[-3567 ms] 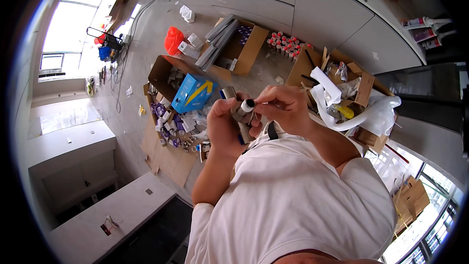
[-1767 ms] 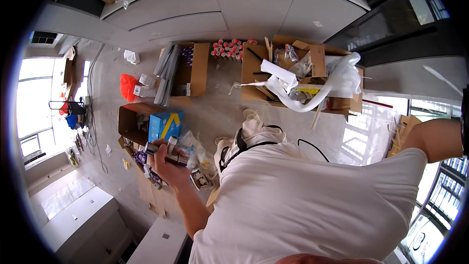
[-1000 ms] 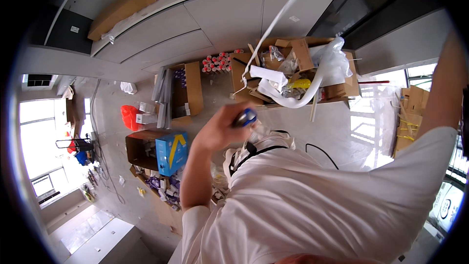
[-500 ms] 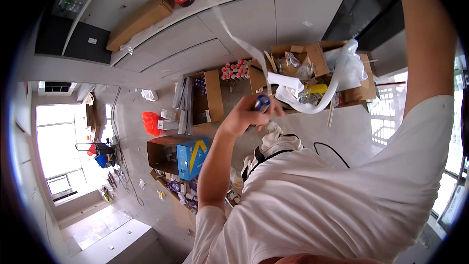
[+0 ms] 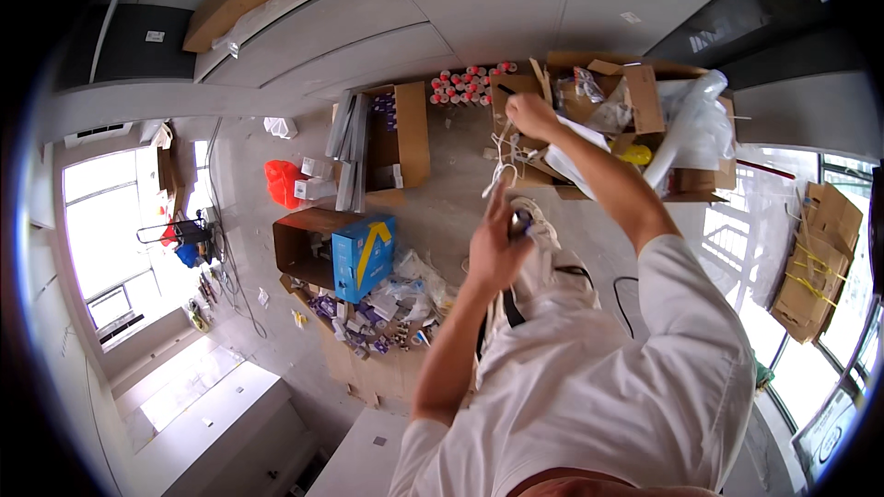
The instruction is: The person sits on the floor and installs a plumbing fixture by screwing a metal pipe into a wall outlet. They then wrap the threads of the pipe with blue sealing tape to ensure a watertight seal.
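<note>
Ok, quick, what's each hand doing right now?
Left hand: holding a blue-and-silver piece, mostly hidden.
Right hand: closed, apparently gripping a white strip.

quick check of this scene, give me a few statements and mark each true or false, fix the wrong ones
1. The right hand reaches farther from the shirt than the left hand. True.
2. The left hand is empty. False: it holds a small shiny piece.
3. The blue box bears a yellow mark. True.
4. The crumpled bag near the small white boxes is green. False: that bag is red-orange.
5. The red-topped containers are clustered on the floor. True.
</note>
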The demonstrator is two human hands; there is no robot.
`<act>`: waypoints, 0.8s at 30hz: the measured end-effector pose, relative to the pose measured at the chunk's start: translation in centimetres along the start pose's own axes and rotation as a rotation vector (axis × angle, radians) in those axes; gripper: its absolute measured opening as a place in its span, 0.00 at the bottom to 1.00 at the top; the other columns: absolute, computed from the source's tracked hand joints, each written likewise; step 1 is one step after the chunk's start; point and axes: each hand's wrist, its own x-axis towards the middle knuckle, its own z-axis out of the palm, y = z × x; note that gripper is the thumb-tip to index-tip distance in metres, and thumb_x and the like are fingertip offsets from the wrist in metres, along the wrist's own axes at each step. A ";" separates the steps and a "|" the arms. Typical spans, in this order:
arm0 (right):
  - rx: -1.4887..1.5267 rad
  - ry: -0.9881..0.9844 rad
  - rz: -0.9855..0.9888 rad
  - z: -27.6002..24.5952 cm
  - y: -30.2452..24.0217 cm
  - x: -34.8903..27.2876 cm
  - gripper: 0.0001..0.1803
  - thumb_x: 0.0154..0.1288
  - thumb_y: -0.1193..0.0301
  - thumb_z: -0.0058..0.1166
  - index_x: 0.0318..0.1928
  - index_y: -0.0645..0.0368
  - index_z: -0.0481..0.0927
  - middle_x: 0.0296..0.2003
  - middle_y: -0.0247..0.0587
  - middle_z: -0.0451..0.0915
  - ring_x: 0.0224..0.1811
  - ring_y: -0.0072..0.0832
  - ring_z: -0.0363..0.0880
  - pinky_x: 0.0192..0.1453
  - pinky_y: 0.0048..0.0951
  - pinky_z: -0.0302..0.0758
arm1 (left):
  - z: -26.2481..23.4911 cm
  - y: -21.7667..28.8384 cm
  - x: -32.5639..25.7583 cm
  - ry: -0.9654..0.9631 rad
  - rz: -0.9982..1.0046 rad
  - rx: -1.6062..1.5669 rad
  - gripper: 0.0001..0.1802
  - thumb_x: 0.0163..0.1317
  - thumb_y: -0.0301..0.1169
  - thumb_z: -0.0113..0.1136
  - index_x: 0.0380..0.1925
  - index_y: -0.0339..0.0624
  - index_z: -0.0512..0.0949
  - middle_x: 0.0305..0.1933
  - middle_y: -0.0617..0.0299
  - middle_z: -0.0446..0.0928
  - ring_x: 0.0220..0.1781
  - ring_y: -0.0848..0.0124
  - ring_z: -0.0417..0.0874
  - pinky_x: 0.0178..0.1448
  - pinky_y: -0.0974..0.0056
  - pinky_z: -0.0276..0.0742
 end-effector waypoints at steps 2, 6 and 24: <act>-0.194 -0.153 0.013 7.0 4.6 -0.1 0.10 0.71 0.67 0.57 0.40 0.60 0.87 0.41 0.47 0.90 0.47 0.48 0.90 0.48 0.49 0.84 | -0.3 -2.1 -2.1 0.079 0.078 -0.031 0.28 0.52 0.28 0.62 0.56 0.29 0.80 0.55 0.49 0.83 0.48 0.67 0.82 0.49 0.66 0.74; -0.354 -0.197 0.081 17.3 11.7 0.2 0.16 0.71 0.59 0.61 0.46 0.59 0.87 0.50 0.54 0.88 0.59 0.53 0.85 0.60 0.55 0.79 | -1.0 -8.0 -8.4 0.257 -0.278 -0.418 0.32 0.52 0.22 0.61 0.62 0.33 0.80 0.59 0.56 0.80 0.40 0.72 0.83 0.41 0.68 0.77; 0.828 -0.710 -0.063 13.0 -8.2 -9.0 0.10 0.73 0.67 0.63 0.43 0.61 0.78 0.41 0.38 0.85 0.45 0.30 0.83 0.53 0.35 0.78 | -2.6 -9.6 -18.7 0.499 -0.706 -0.748 0.23 0.54 0.20 0.58 0.52 0.32 0.85 0.33 0.67 0.73 0.27 0.76 0.78 0.30 0.69 0.75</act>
